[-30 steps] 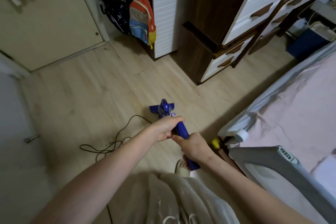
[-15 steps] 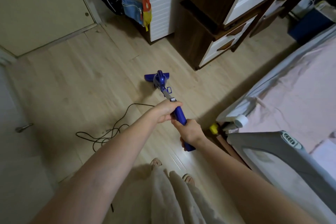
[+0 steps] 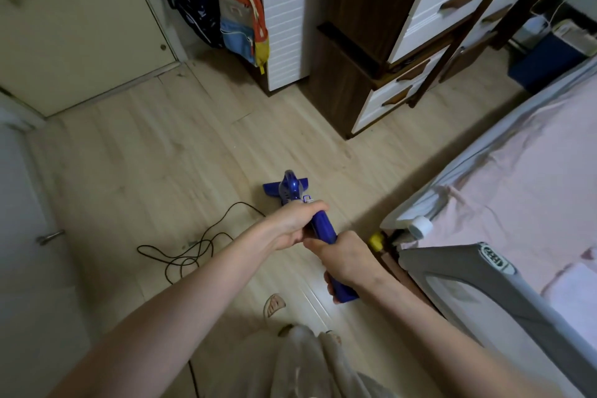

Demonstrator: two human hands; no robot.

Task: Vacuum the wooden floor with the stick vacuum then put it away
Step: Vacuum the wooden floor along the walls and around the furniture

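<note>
Both hands on the blue stick vacuum [image 3: 292,192], gripping the handle. Left hand [image 3: 295,223] wraps the upper part of the grip, fingers curled over the top, just behind the motor body. Right hand [image 3: 342,257] clamps lower on the same handle, closer to the person; the butt end of the handle sticks out below that hand. The two hands nearly touch, thumbs meeting on the shaft.

The vacuum head sits flat on the wooden floor [image 3: 155,158], straight ahead of the hands, pointing toward the dark brown dresser [image 3: 355,74]. It is well apart from the dresser, with open floor between. The shaft is mostly hidden by the left hand, so only the head, the motor body and part of the handle show.

A black cord [image 3: 193,245] lies in loose loops on the floor left of the vacuum, below the left forearm, running up toward the head.

Right side: bed with pink sheet [image 3: 517,203] and a grey bed rail [image 3: 478,284], near the right hand. A white bottle cap [image 3: 420,226] and something small and yellow [image 3: 375,240] sit at the bed's corner. A backpack [image 3: 244,18] hangs beside a white cabinet [image 3: 284,10] at the back. Door [image 3: 71,19] at upper left. Bare toes show at the bottom.
</note>
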